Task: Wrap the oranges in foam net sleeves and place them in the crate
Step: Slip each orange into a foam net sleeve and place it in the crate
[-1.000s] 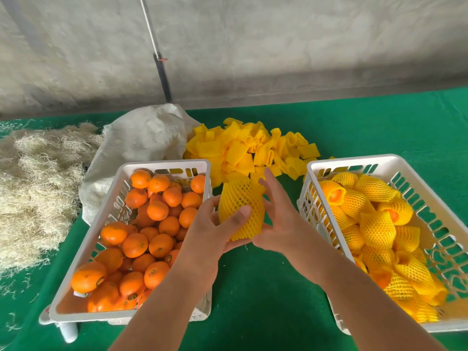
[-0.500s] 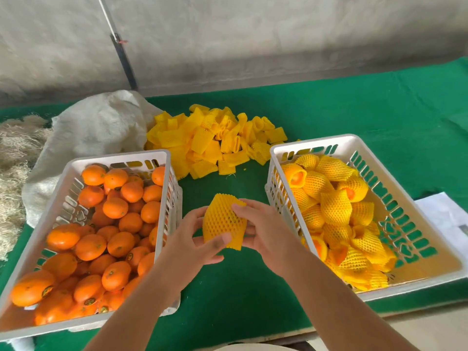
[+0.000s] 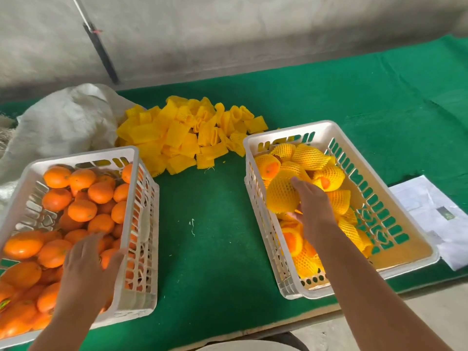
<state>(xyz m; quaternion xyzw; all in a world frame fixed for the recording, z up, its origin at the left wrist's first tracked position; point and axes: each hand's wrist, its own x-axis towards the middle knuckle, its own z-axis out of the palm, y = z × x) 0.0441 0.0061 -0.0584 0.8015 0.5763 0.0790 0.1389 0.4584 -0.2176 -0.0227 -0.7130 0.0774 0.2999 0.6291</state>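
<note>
My right hand [image 3: 312,209] holds a wrapped orange [image 3: 282,195] in a yellow foam net sleeve, low inside the right white crate [image 3: 395,188], on top of several other wrapped oranges [image 3: 311,158]. My left hand [image 3: 88,264] hovers with spread fingers over the bare oranges [image 3: 81,210] in the left white crate [image 3: 141,224], holding nothing. A pile of empty yellow foam net sleeves [image 3: 187,138] lies on the green table between and behind the two crates.
A white woven sack [image 3: 65,120] lies behind the left crate. Papers [image 3: 435,214] sit at the table's right edge beside the right crate. Green cloth [image 3: 215,224] shows between the crates. A dark pole [image 3: 101,51] leans on the grey wall.
My right hand has carried the wrapped orange from the middle of the table into the right crate. My left hand let go of it and moved left over the bare oranges.
</note>
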